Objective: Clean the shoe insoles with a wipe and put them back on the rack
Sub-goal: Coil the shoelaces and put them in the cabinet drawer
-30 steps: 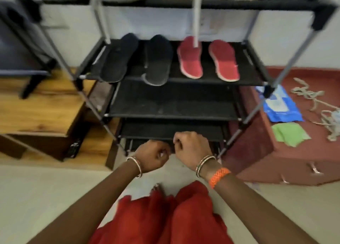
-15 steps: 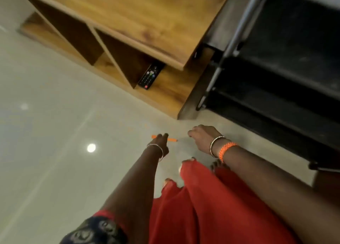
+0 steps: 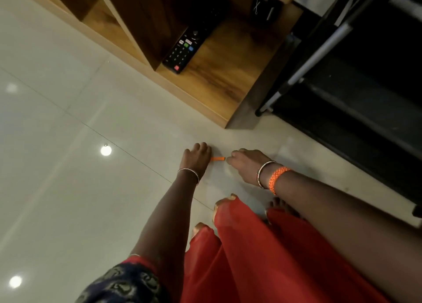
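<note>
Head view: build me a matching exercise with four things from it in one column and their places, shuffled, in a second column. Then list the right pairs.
Things
1. remote control
2. small orange piece
3. orange wristband
4. black rack

Places
A. on the right wrist
B. on the lowest wooden shelf
C. at the right edge of the view, beside the wooden unit
D. between the left hand and the right hand, above the pale floor

Pairs: 1-B, 2-D, 3-A, 4-C
</note>
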Motion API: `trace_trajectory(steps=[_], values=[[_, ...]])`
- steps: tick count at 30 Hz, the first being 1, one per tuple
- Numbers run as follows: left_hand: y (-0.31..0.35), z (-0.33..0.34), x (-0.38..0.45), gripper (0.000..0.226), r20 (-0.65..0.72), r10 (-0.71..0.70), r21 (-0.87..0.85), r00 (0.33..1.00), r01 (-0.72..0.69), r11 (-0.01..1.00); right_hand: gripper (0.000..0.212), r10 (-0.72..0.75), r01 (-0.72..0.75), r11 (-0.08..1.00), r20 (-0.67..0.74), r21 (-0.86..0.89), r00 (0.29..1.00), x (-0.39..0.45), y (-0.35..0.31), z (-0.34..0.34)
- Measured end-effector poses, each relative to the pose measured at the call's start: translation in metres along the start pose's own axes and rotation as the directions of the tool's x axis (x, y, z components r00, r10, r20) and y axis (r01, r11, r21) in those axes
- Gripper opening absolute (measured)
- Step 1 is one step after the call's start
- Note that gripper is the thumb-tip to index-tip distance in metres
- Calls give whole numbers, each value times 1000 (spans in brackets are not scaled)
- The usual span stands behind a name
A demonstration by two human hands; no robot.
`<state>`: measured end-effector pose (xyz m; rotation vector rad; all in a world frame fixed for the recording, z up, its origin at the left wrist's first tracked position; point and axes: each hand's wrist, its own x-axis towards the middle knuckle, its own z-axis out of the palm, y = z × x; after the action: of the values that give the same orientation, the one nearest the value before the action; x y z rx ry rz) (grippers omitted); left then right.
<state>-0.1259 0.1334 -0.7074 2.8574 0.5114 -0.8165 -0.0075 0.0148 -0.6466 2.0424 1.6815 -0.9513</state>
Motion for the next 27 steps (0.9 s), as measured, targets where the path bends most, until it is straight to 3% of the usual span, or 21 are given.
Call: trace_trajectory(steps=[2, 3, 6, 8, 10, 13, 16, 21, 25, 27], values=[[2, -7, -6, 21, 20, 4, 86, 1000, -5, 996, 41, -7, 8, 1000, 7, -14, 1000, -7, 3, 0], [5, -11, -8, 22, 46, -14, 19, 999, 13, 1000, 43, -1, 1, 1000, 2, -12, 1000, -14, 5, -3], [26, -45, -17, 27, 60, 160, -299, 985, -135, 945, 63, 40, -38, 999, -52, 29, 998, -43, 11, -20], [45, -85, -30, 36, -72, 207, -370, 976, -219, 903, 71, 125, -116, 990, -119, 81, 985, -71, 14, -39], [63, -122, -42, 33, -228, 172, -392, 958, -252, 885, 58, 240, -204, 962, -207, 181, 949, -101, 19, -64], [91, -177, -68, 24, -309, 207, -315, 928, -305, 899, 32, 295, -265, 954, -260, 143, 920, -160, 23, -99], [129, -233, -101, 23, -353, 344, -170, 870, -421, 891, 35, 356, -325, 934, -291, 149, 888, -239, 25, -115], [237, -314, -157, 16, -368, 587, -4, 721, -633, 774, 21, 657, -469, 749, -430, 468, 619, -405, 31, -62], [335, -339, -204, 15, -365, 625, -142, 690, -705, 695, 22, 845, -571, 535, -398, 623, 357, -526, 27, -6], [386, -345, -227, 13, -395, 669, -167, 630, -765, 622, 19, 889, -535, 452, -413, 714, 200, -575, 30, 17]])
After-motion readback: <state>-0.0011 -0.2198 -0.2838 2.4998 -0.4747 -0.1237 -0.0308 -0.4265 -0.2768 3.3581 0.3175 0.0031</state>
